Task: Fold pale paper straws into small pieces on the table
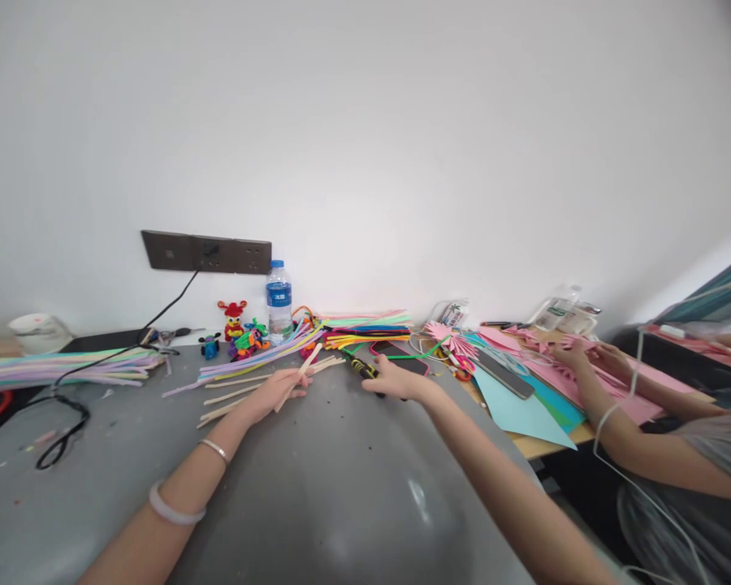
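Note:
My left hand (282, 388) pinches a cream pipe cleaner (308, 366), which points up and away from me. More cream pipe cleaners (227, 404) lie on the grey table beside and beyond that hand. My right hand (393, 380) is closed around black-and-yellow-handled pliers (361, 366), their jaws hard to make out against the things behind. Past the hands lies a bundle of colourful pipe cleaners (365, 331). A pastel bunch of pipe cleaners (261, 357) spreads to its left.
A water bottle (278, 302) and small pipe-cleaner figures (234, 321) stand by the wall. A black cable (170, 305) runs from the socket panel (176, 251) across the left side. At right, another person's hands (576, 357) work over pink paper (646, 382), near blue sheets (517, 406).

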A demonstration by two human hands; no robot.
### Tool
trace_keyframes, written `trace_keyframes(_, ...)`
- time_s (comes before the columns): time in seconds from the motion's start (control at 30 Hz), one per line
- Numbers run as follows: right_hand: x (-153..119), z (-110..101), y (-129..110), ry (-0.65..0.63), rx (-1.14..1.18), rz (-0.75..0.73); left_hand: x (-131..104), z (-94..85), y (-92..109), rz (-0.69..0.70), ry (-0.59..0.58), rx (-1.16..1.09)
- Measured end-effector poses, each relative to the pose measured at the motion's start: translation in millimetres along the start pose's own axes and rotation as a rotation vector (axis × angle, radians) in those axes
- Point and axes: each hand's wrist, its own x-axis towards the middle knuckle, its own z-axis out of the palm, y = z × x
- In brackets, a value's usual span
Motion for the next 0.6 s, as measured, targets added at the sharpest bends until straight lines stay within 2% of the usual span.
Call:
trace_keyframes(0.07,-17.3,-21.8,19.2,-0.091,0.208,0.023,-0.5,0.3,0.6,-0.004,0.009,-0.013)
trace_keyframes(0.13,-38.7,-30.2,40.6,-0.295,0.433,0.091,-1.5,1.1,2.3,-0.002,0.025,-0.017)
trace_keyframes(0.17,-50.0,-28.1,50.8,-0.384,0.563,0.097,-2.1,1.4,3.7,0.003,0.031,-0.013)
trace_keyframes(0.23,-71.6,-12.4,66.8,-0.474,0.786,0.057,-3.5,1.8,7.4,0.015,0.028,0.006)
trace_keyframes(0.3,-88.7,12.0,73.8,-0.465,1.000,0.024,-4.2,1.2,11.3,0.026,0.020,0.051)
trace_keyframes(0.37,-98.5,35.9,70.3,-0.482,1.210,-0.049,-3.6,-0.1,13.8,0.050,0.012,0.123)
trace_keyframes(0.43,-99.6,52.9,58.3,-0.555,1.350,-0.119,-1.6,-1.3,14.1,0.085,0.026,0.204)
trace_keyframes(0.5,-92.5,62.0,41.6,-0.624,1.430,-0.197,1.0,-1.7,12.7,0.116,0.075,0.272)
trace_keyframes(0.6,-70.8,65.2,15.8,-0.723,1.440,-0.264,3.1,-1.2,10.5,0.170,0.145,0.344)
